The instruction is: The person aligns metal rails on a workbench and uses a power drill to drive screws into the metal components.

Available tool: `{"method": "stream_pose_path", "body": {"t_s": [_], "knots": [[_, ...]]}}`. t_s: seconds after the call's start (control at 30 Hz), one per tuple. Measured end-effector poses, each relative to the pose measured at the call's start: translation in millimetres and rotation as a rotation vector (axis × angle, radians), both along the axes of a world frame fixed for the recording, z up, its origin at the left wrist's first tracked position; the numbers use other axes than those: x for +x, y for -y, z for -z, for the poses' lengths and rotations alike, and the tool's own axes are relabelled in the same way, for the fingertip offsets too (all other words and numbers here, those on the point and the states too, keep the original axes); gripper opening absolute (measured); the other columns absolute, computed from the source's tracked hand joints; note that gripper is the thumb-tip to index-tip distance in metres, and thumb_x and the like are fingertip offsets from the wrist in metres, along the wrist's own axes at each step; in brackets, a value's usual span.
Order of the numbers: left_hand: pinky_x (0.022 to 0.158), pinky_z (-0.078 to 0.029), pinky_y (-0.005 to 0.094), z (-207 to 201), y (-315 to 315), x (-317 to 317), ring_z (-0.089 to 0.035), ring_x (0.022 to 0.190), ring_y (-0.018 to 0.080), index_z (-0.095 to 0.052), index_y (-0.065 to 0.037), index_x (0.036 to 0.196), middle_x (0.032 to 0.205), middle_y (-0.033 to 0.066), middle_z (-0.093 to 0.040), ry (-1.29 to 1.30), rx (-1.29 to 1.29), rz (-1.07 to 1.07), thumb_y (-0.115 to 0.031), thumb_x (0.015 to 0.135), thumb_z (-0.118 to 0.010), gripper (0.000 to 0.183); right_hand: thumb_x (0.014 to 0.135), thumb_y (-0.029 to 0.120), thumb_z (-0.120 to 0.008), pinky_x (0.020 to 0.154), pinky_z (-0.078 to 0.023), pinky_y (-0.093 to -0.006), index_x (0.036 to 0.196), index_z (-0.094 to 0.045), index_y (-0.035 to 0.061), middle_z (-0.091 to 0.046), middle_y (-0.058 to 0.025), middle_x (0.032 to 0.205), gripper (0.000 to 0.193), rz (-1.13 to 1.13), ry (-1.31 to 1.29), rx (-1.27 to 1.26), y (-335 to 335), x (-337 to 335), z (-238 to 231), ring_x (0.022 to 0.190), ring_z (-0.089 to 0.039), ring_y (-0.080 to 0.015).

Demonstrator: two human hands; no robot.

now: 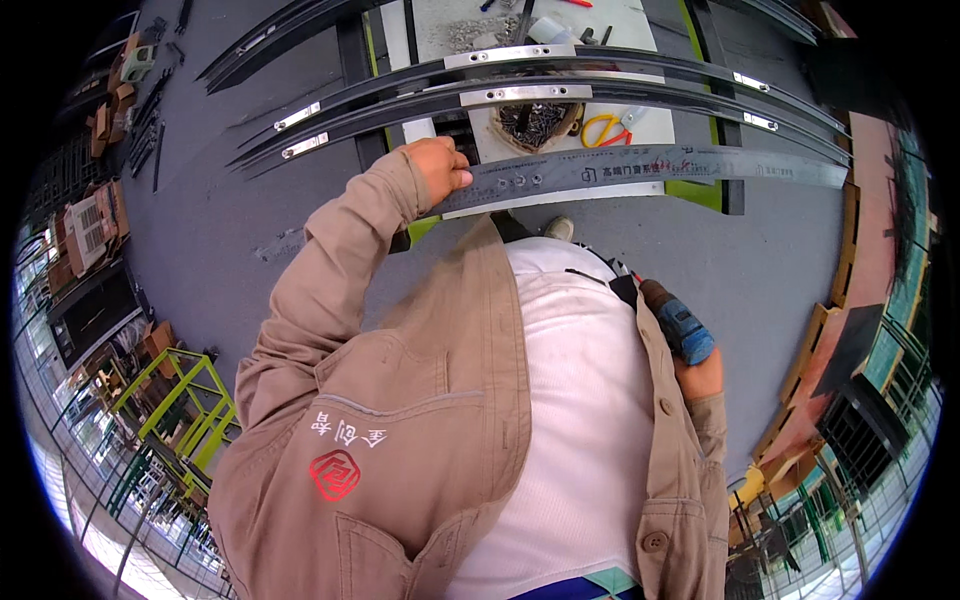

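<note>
At the near edge of the workbench, my left hand (pixel 438 170) curls its fingers over a long grey metal profile (pixel 640 168) that lies crosswise in front of me. Its upper face carries dark printing and a few small holes near my hand. Down at my right side, my right hand (pixel 703 372) is closed around a blue cordless drill (pixel 682 328) with a brown front part. My jacket and the drill hide part of that hand. Beyond the profile, two dark rails (pixel 400 120) run parallel to it, fitted with silver plates (pixel 525 94).
An open container of dark screws (pixel 535 122) sits past the profile, beside a hand tool with yellow and red handles (pixel 606 128). Green-and-black supports (pixel 703 195) stand under the rails. Cartons (pixel 105 125) and a lime-green frame (pixel 180 400) are at left; a long pink-topped surface (pixel 868 200) borders the right.
</note>
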State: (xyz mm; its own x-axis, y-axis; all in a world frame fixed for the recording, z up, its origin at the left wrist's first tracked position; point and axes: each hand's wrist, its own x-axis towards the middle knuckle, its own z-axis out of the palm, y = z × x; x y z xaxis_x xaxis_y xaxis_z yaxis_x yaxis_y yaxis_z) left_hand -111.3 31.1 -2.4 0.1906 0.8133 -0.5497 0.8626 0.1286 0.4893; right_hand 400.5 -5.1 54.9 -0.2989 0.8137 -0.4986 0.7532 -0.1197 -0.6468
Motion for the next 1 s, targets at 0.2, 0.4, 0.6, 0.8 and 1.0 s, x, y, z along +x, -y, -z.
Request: {"method": "stream_pose_path", "body": {"t_s": [0.2, 0.4, 0.6, 0.8, 1.0], "knots": [[0.095, -0.049, 0.0417, -10, 10, 16, -0.062, 0.105, 0.0342, -0.073, -0.008, 0.112, 0.106, 0.0136, -0.063, -0.033, 0.056, -0.172, -0.031, 0.094, -0.064, 0.031, 0.079, 0.009, -0.071, 0.082, -0.055, -0.0397, 0.118, -0.068, 0.0032, -0.075, -0.0174, 0.099, 0.04, 0.026, 0.304, -0.118, 10, 44, 51, 0.093, -0.072, -0.0313], [0.092, -0.049, 0.0425, -13, 25, 21, -0.06, 0.103, 0.0348, -0.073, -0.007, 0.104, 0.103, 0.0142, -0.061, -0.007, 0.165, -0.295, -0.034, 0.087, -0.073, 0.032, 0.074, 0.003, -0.073, 0.105, -0.046, -0.0405, 0.154, -0.035, 0.0123, -0.055, -0.0215, 0.135, 0.089, -0.098, 0.043, 0.07, -37, -14, 109, 0.126, -0.055, -0.0376], [0.084, -0.05, 0.0415, -13, 24, 19, -0.06, 0.095, 0.033, -0.072, -0.004, 0.096, 0.094, 0.014, -0.059, 0.065, 0.189, -0.345, -0.031, 0.079, -0.081, 0.034, 0.07, 0.003, -0.078, 0.105, -0.046, -0.0444, 0.157, -0.027, 0.0136, -0.047, -0.0226, 0.136, 0.101, 0.079, 0.268, 0.146, -95, -102, 212, 0.124, -0.053, -0.041], [0.078, -0.05, 0.0402, -22, 35, 32, -0.06, 0.088, 0.0336, -0.066, -0.002, 0.087, 0.088, 0.013, -0.058, 0.187, 0.259, -0.5, -0.017, 0.075, -0.084, 0.026, 0.081, 0.011, -0.066, 0.103, -0.047, -0.0506, 0.14, -0.051, 0.0113, -0.057, -0.0236, 0.132, 0.061, 0.021, 0.233, 0.618, -135, -158, 263, 0.122, -0.056, -0.0419], [0.076, -0.05, 0.0399, -23, 45, 37, -0.059, 0.086, 0.0332, -0.065, -0.002, 0.087, 0.087, 0.0118, -0.057, 0.246, 0.362, -0.456, -0.015, 0.076, -0.081, 0.023, 0.081, 0.017, -0.066, 0.104, -0.046, -0.0546, 0.135, -0.056, 0.0085, -0.058, -0.0255, 0.132, 0.055, 0.678, -0.367, -0.081, -147, -123, 269, 0.125, -0.055, -0.0412]]}}
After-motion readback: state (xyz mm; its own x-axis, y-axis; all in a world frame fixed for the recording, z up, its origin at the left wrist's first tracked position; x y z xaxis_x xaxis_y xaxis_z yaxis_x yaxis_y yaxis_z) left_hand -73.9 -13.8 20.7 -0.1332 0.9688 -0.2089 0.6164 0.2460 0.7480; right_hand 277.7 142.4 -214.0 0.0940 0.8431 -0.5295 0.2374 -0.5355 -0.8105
